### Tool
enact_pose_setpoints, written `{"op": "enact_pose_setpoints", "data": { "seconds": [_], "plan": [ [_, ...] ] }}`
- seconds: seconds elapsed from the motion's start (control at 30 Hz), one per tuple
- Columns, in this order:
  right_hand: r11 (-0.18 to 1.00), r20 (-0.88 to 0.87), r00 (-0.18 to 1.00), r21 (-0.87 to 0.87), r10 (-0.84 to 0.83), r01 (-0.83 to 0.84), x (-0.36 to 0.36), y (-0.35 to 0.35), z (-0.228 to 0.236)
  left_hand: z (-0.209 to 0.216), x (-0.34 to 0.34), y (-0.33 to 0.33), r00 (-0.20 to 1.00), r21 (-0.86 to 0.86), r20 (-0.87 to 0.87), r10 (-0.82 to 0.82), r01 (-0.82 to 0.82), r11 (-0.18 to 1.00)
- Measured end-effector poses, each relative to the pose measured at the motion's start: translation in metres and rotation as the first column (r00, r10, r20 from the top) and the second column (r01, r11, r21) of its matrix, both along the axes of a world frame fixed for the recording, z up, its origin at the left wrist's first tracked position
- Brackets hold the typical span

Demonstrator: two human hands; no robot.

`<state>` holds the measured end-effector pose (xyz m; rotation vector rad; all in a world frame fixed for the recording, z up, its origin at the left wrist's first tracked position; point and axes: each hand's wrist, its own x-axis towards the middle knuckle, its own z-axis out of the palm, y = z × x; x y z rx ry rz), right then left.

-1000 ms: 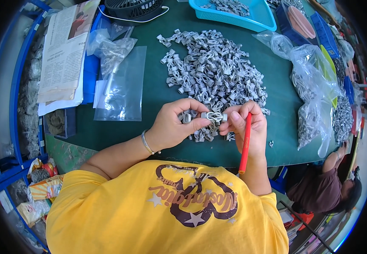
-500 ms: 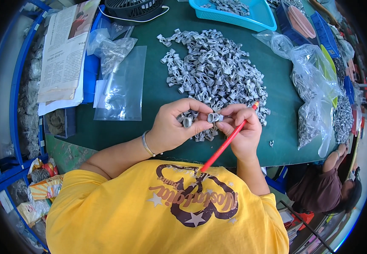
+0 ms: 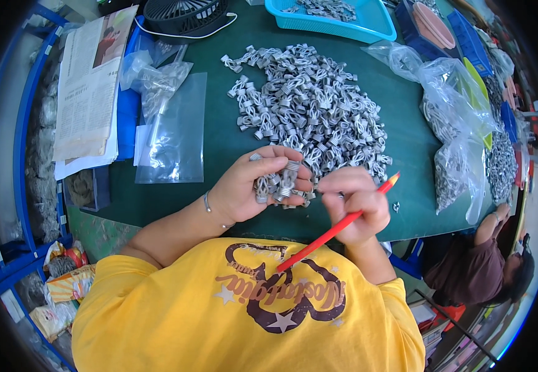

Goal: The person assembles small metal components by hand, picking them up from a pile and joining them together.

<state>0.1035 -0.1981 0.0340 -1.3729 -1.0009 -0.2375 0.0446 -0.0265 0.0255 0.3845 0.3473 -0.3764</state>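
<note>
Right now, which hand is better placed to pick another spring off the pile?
Right, probably. The left hand is full of springs; the right hand holds only a red pencil, its fingers beside the spring pile.

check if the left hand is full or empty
Full. The left hand is cupped around a bunch of small grey metal springs, fingers curled over them at the edge of the big pile.

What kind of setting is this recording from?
Probably a small workshop bench for sorting parts: a heap of small grey metal springs on a green table, clear bags, and a blue tray holding more.
</note>
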Motion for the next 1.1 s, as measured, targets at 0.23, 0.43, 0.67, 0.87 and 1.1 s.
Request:
{"op": "enact_pose_setpoints", "data": {
  "seconds": [0.23, 0.43, 0.67, 0.87, 1.1],
  "plan": [
    [0.787, 0.001, 0.870, -0.426, -0.494, 0.447, 0.033, -0.013, -0.018, -0.010, -0.003, 0.005, 1.000, 0.166, 0.010, 0.003, -0.004, 0.986],
    [0.611, 0.314, 0.814, -0.544, -0.488, 0.576, 0.039, -0.002, -0.022, -0.006, -0.005, 0.000, 0.994, 0.385, 0.111, -0.027, -0.018, 0.923],
    [0.598, 0.189, 0.790, -0.558, -0.583, 0.575, 0.037, -0.009, -0.021, -0.005, -0.005, 0.000, 0.995, 0.555, 0.096, 0.023, -0.073, 0.829],
    [0.689, 0.159, 0.789, -0.407, -0.593, 0.600, 0.035, -0.009, -0.019, -0.004, -0.005, -0.004, 0.986, 0.701, 0.166, -0.025, -0.100, 0.706],
    [0.999, -0.500, 0.865, -0.047, -0.047, 0.027, 0.015, -0.011, -0.008, 0.001, -0.002, -0.006, 0.959, 0.792, 0.272, -0.082, -0.175, 0.585]
  ]
}}
